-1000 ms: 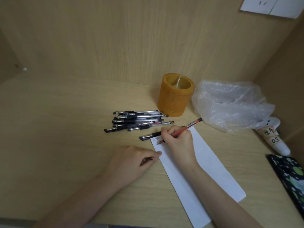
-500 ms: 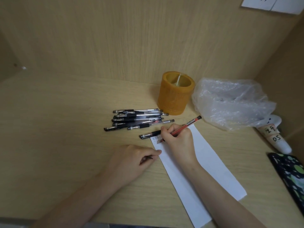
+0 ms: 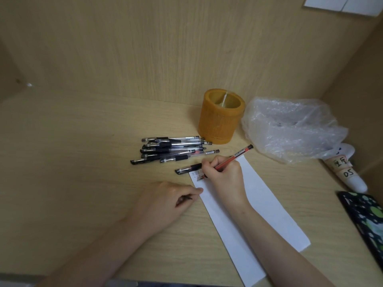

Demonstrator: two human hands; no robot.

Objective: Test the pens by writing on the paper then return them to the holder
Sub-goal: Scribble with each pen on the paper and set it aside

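A long white paper strip (image 3: 259, 206) lies slantwise on the wooden desk, with small marks at its top left corner. My right hand (image 3: 224, 179) grips a red pen (image 3: 236, 157) whose tip touches that corner. At the paper's left edge my left hand (image 3: 165, 201) rests with curled fingers, one fingertip touching the edge, a small dark thing half hidden under the fingers. One black pen (image 3: 188, 168) lies just above the paper. Several black pens (image 3: 172, 150) are piled to the left of the orange round holder (image 3: 220, 118), which stands at the back.
A crumpled clear plastic bag (image 3: 290, 129) sits right of the holder. A white tube with handwritten labels (image 3: 346, 172) lies at the far right, a dark spotted case (image 3: 366, 216) below it. Wooden walls close the back and right side.
The red pen's tip has shifted slightly over the paper's top corner as my right hand writes. My left hand has stayed at the paper's edge.
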